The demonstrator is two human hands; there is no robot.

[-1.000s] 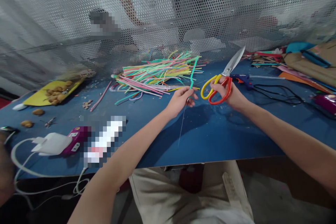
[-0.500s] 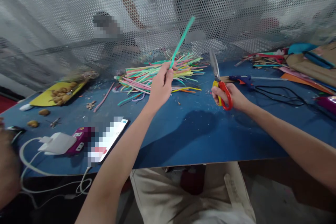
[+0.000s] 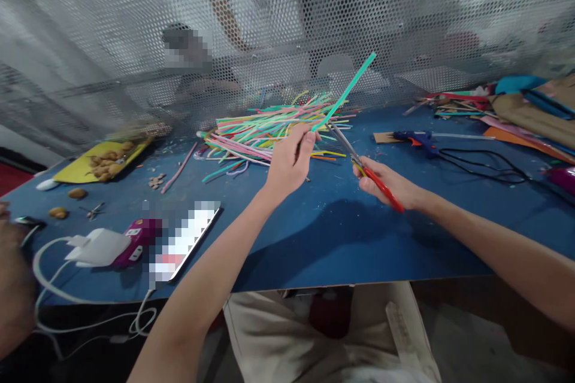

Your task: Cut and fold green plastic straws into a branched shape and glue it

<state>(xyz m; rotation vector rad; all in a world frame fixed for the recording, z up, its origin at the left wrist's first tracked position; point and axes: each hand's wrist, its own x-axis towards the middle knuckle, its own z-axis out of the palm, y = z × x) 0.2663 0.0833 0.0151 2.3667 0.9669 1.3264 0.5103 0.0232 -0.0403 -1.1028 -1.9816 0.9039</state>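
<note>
A teal pipe cleaner (image 3: 353,85) is pinched by its lower end in my left hand (image 3: 294,155), its free length slanting up to the right. My right hand (image 3: 386,182) grips scissors (image 3: 380,184) with red and yellow handles. Their blades point up and left, with the tips close to the pipe cleaner just above my left fingers; whether they touch it I cannot tell. Behind my left hand lies a heap of pipe cleaners (image 3: 251,131) in pink, green, yellow and other colours. A single pink pipe cleaner (image 3: 178,169) lies apart on the blue table (image 3: 314,251).
At left are a yellow sheet (image 3: 74,170) bearing brown lumps, a phone (image 3: 197,239), and a white charger (image 3: 101,247) in a purple power strip. A blue glue gun (image 3: 415,136) with a black cord lies right. Perforated metal (image 3: 278,24) stands behind. Another person's arm (image 3: 15,287) shows at far left.
My left hand has moved right and slightly down, and the teal pipe cleaner leans further right. The scissors have turned and swung left, bringing their blades up to it.
</note>
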